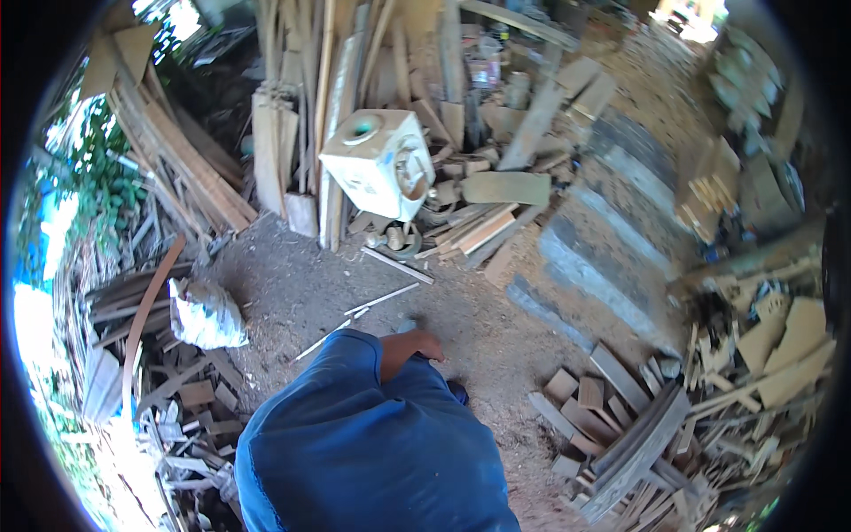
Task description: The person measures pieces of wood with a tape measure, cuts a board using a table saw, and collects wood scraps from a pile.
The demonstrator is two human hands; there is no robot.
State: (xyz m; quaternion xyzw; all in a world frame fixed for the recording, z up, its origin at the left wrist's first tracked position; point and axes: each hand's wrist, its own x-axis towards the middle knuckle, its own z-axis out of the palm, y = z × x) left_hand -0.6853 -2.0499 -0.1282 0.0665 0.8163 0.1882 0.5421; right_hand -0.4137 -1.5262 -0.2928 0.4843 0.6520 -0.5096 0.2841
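Observation:
My left hand (429,346) shows just past the blue sleeve (355,355), in front of my body and low over the dirt floor. It is small and partly turned away, so its fingers cannot be made out clearly, and I see nothing in it. Thin wooden strips (381,299) lie on the ground ahead of it. My right hand is out of view. Part of a dark shoe (458,392) peeks out beside my blue clothing.
Ahead stands a white box-shaped machine casing (368,173) with round openings, among leaning planks (341,115) and stacked offcuts. A white sack (206,312) sits at left by a scrap wood pile (195,399). More wood pieces (612,417) lie at right, near grey beams (603,275).

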